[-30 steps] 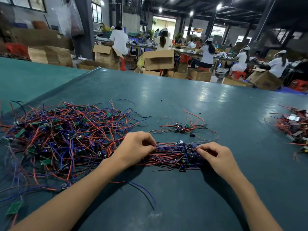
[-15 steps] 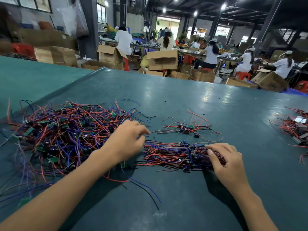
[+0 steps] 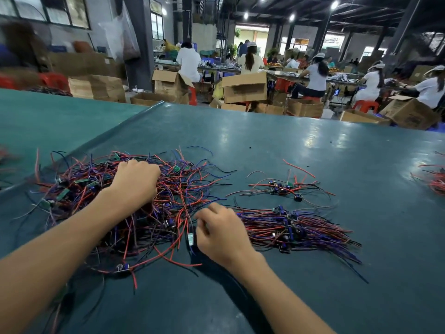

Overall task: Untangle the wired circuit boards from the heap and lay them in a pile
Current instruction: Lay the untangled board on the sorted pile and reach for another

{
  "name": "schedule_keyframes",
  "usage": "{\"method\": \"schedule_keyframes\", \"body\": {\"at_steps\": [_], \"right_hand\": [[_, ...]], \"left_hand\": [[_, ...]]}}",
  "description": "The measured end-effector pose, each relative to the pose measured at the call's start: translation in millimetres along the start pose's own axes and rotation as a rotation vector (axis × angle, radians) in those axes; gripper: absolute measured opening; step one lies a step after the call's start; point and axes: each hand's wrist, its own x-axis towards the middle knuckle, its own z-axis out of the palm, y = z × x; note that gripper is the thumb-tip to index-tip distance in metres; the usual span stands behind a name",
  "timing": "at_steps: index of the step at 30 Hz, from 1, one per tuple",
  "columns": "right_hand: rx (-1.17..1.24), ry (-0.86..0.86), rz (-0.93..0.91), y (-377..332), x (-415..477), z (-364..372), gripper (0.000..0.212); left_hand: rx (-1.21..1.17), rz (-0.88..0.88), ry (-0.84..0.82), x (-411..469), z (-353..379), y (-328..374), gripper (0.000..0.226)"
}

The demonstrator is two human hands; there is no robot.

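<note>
Heap (image 3: 183, 189) gripped by left hand (image 3: 134, 182), pinched by right hand (image 3: 218, 231); pile (image 3: 293, 229) beside.

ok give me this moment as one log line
left hand: fingers curled into heap | right hand: curled at heap's near edge, beside a small board, grip unclear | pile: just right of it

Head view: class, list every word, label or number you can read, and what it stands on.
No text is readable.
Dark print on the cardboard box: too blurred to read.
Pale label on the circuit board beside the right hand: too small to read.
</note>
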Motion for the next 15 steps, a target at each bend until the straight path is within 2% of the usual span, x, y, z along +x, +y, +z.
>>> {"method": "schedule_keyframes", "body": {"at_steps": [4, 7, 9, 12, 15], "right_hand": [[0.054, 0.028, -0.007, 4.0, -4.2, 13.0, 0.023], [0.078, 0.121, -0.048, 3.8, -6.7, 12.5, 0.019], [0.093, 0.134, -0.071, 1.3, -6.2, 13.5, 0.017], [0.129, 0.156, -0.072, 2.4, -5.8, 14.4, 0.018], [0.208, 0.259, -0.038, 4.5, -7.6, 11.1, 0.019]], "left_hand": [[-0.040, 0.055, 0.148, 1.4, -2.0, -9.1, 0.015], [-0.316, 0.098, 0.101, 0.8, -15.9, -11.2, 0.022], [-0.468, 0.122, 0.126, -1.0, -29.5, -9.3, 0.021], [-0.577, 0.177, 0.262, -9.4, -50.4, -4.3, 0.016], [-0.699, 0.282, 0.465, -20.7, -71.7, -0.6, 0.011]]}}
